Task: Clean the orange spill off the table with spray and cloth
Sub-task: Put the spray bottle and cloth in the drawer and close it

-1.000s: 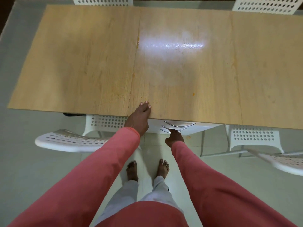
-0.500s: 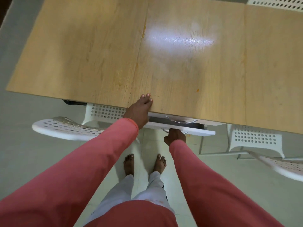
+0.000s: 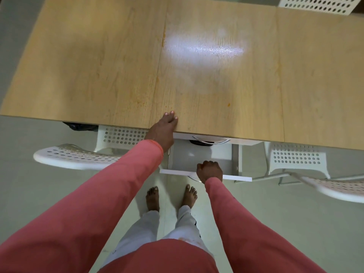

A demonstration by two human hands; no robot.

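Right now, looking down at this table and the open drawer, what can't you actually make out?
- Drawer contents: head view, the back is under the table edge; a dark thing there is unidentifiable.
- Spray and cloth: not visible anywhere.
- Drawer handle: the right hand covers it.
- Orange specks: too small to judge their extent.
- Left hand palm: hidden at the table edge.

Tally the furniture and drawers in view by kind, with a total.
Wooden table: 1
White perforated chairs: 4
Drawers under the table: 2, the open drawer gripped by the right hand, and a closed one above with a metal handle
Total: 7
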